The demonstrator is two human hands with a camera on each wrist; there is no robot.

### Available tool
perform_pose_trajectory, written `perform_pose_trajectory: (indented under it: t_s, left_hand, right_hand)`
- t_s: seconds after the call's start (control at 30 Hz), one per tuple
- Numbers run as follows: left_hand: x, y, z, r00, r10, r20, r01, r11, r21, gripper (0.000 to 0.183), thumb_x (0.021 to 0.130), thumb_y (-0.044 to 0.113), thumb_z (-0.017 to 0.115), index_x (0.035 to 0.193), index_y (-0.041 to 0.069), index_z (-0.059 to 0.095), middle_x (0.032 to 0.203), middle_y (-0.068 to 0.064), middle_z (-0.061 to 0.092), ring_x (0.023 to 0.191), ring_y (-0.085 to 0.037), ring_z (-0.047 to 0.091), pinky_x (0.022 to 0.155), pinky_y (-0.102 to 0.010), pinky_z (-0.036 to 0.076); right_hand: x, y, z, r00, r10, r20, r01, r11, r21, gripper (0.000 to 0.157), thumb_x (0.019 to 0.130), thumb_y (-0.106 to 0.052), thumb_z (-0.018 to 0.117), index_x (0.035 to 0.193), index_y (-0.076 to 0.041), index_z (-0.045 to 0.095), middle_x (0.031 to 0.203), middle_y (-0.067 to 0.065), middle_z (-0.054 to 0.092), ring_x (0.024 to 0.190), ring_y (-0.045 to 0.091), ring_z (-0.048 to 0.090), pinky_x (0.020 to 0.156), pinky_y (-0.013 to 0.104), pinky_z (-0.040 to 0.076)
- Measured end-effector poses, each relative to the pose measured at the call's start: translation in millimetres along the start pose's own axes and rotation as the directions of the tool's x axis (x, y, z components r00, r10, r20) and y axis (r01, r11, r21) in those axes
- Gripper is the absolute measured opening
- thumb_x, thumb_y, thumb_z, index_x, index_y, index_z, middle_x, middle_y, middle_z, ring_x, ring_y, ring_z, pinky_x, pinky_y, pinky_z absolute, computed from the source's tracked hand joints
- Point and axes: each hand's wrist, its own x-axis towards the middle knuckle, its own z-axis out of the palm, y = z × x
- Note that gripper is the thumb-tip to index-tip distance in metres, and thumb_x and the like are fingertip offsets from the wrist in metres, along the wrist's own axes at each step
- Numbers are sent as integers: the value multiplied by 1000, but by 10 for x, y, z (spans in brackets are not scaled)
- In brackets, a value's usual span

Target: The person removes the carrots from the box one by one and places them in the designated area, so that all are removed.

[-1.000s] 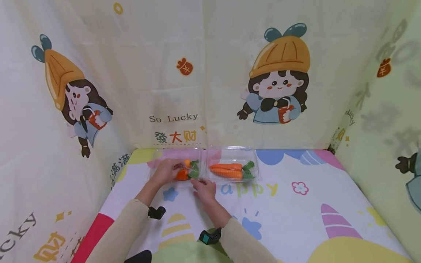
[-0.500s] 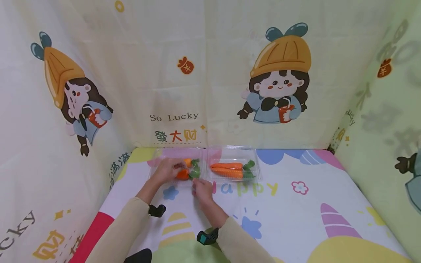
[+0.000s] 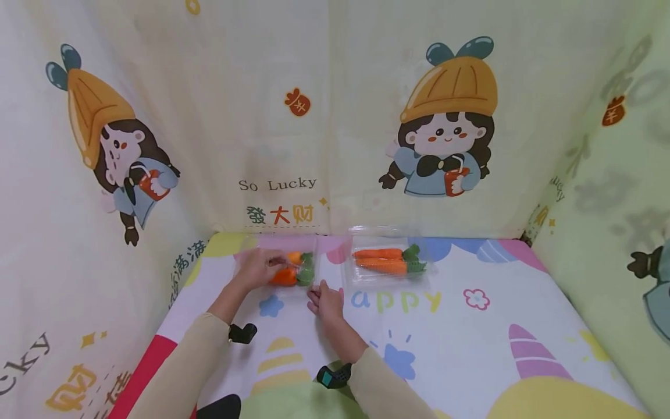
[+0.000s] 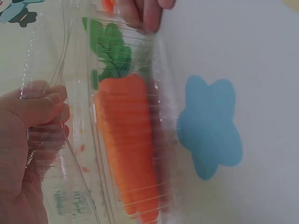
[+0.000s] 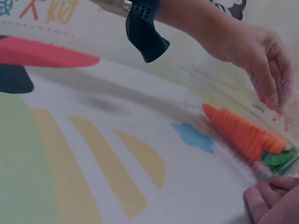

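Note:
A clear plastic box (image 4: 164,154) with orange carrots (image 4: 128,135) and green leafy tops (image 4: 112,51) lies at the back left of the table. My left hand (image 3: 258,269) pinches the edge of its clear lid (image 4: 77,140), thumb against bent fingers, seen close in the left wrist view. At the box's near right corner, by the leafy ends, is my right hand (image 3: 327,304), its bent fingers (image 5: 261,198) gripping that corner. The thumb's contact there is hard to see. To the right stands a second clear box (image 3: 384,240) holding orange carrots (image 3: 381,262) with green tops.
A printed cloth (image 3: 445,337) covers the table. Patterned fabric walls (image 3: 356,116) rise behind and on both sides. Both boxes lie close to the back wall. A dark object (image 3: 222,406) shows at the bottom edge.
The right box has shifted to the right, widening the gap between the boxes. My left hand has moved slightly left along with the left box's carrots. The right hand stays near the corner.

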Motion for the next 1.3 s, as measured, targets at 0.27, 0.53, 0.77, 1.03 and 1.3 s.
perform_pose_trajectory:
  t_s: [0.27,0.53,0.77,1.03,1.3]
  left_hand:
    - [-9,-15,-20,999,33,-15,-33,999,-20,15,85,6,70,87,19,75,85,5,74,80,-13,65,81,-38,58]
    - [-2,43,-60,999,44,-23,-44,999,-7,15,84,8,72,95,19,75,92,4,75,91,-18,67,88,-42,56]
    - [13,155,-141,999,33,-40,-32,999,11,21,83,12,75,103,17,75,100,2,75,100,-22,66,92,-46,54]
    - [27,243,-182,997,50,-67,-47,998,37,35,86,17,72,120,22,69,118,1,71,114,-25,63,97,-46,52]
    - [26,298,-209,994,66,-87,-59,995,77,38,88,20,71,125,22,66,124,0,68,121,-27,60,103,-47,49]
  right_hand:
    - [-37,-34,53,1000,0,-11,-2,993,-115,42,97,-29,52,126,1,62,122,17,67,105,22,66,88,33,58]
    - [-91,-64,44,999,-43,-19,37,974,-222,36,97,-24,54,124,-2,64,112,14,68,95,20,64,88,33,58]
    - [-121,-131,22,993,-95,-73,68,948,-312,33,95,-24,56,116,-3,69,105,9,68,91,18,65,84,31,59]
    - [-119,-194,-18,982,-146,-120,86,911,-404,27,94,-23,60,106,-4,74,87,6,67,77,16,59,69,24,55]
    - [-97,-216,-64,983,-136,-121,68,890,-451,24,95,-25,59,96,-6,74,87,5,67,75,15,59,69,21,55]
